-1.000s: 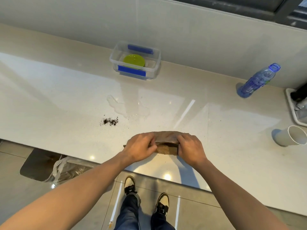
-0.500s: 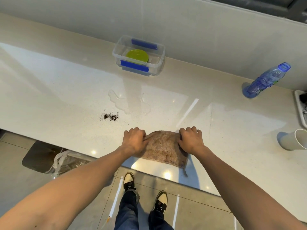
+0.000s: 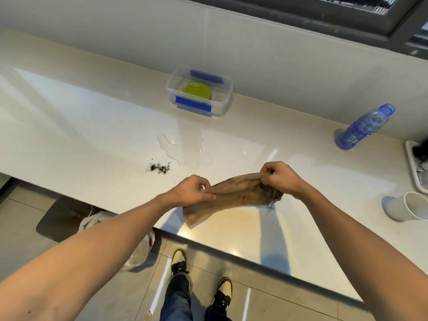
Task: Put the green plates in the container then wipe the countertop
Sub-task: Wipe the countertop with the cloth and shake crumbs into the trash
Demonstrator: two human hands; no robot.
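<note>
A green plate lies inside the clear container with blue clips, at the back of the pale countertop. Just above the counter's front edge, a brown cloth is stretched between my hands. My left hand pinches its left end and my right hand grips its bunched right end. A lower corner of the cloth hangs down to the counter. A water puddle and a small pile of dark crumbs sit on the counter between the cloth and the container.
A blue plastic bottle stands at the back right. A white paper cup lies on its side at the right edge, below a tray. Under the counter's front edge are a plastic bag, the floor and my shoes.
The cloth lay flat on the counter under both hands half a second ago. Now both hands have lifted it and pulled apart, my right hand moving right and further back.
</note>
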